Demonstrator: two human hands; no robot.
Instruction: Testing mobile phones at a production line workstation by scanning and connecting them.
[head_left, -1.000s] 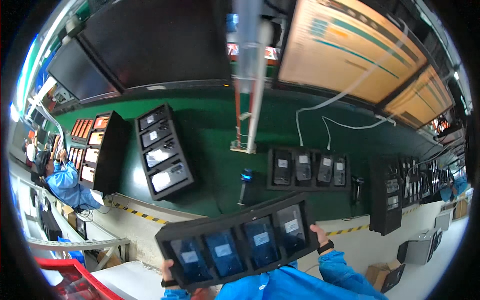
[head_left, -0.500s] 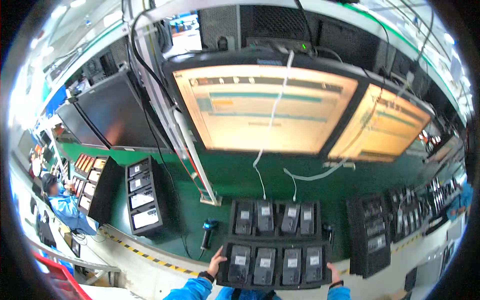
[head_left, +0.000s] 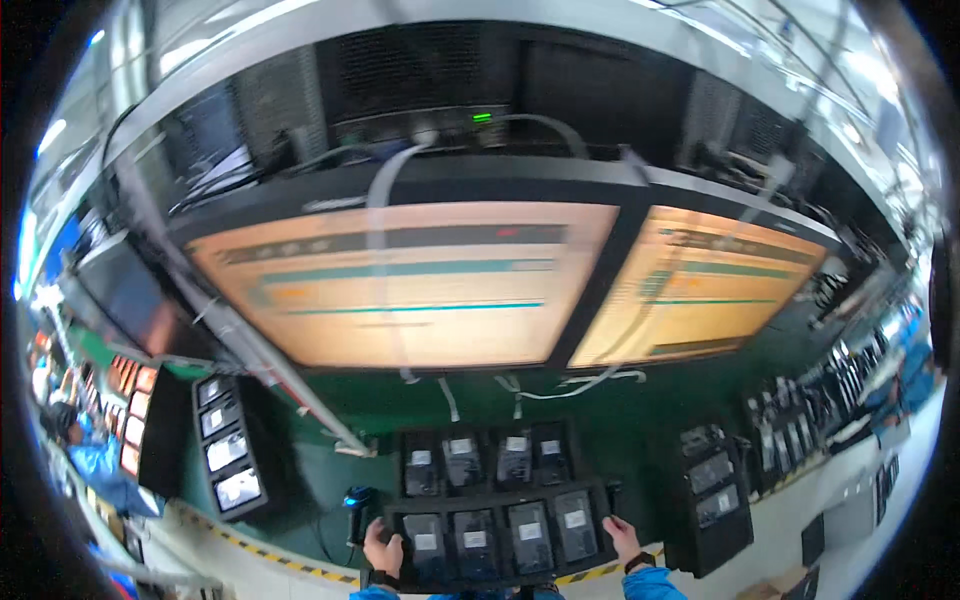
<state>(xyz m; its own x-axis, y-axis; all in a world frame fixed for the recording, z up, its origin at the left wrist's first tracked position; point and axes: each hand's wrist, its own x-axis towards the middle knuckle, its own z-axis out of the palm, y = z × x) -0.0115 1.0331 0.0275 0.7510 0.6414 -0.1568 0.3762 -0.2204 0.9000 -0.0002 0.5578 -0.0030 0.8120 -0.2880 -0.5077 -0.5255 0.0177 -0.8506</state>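
Observation:
A black slotted tray [head_left: 502,545] is in front of me, holding a row of several dark flat devices with white labels, which look like phones [head_left: 528,540]. My left hand [head_left: 383,552] is closed on its left end, and my right hand [head_left: 624,540] grips the right end. Just beyond it lies a second black tray [head_left: 489,468] with similar labelled devices [head_left: 462,462]. Fingers under the near tray are hidden. Left of my left hand stands a black and blue handheld scanner [head_left: 356,510].
Two lit monitors [head_left: 420,290] [head_left: 700,280] hang over the green bench [head_left: 330,400]. White cables [head_left: 450,400] dangle behind the far tray. More black trays stand left [head_left: 258,500] and right [head_left: 735,545]. A slanting pole [head_left: 270,370] rises at left. People in blue sit farther off.
The view has swung, so the monitors look lower and larger and the trays sit further left. Both hands stay on the near tray. The cable ends hang behind the far tray instead of reaching its devices.

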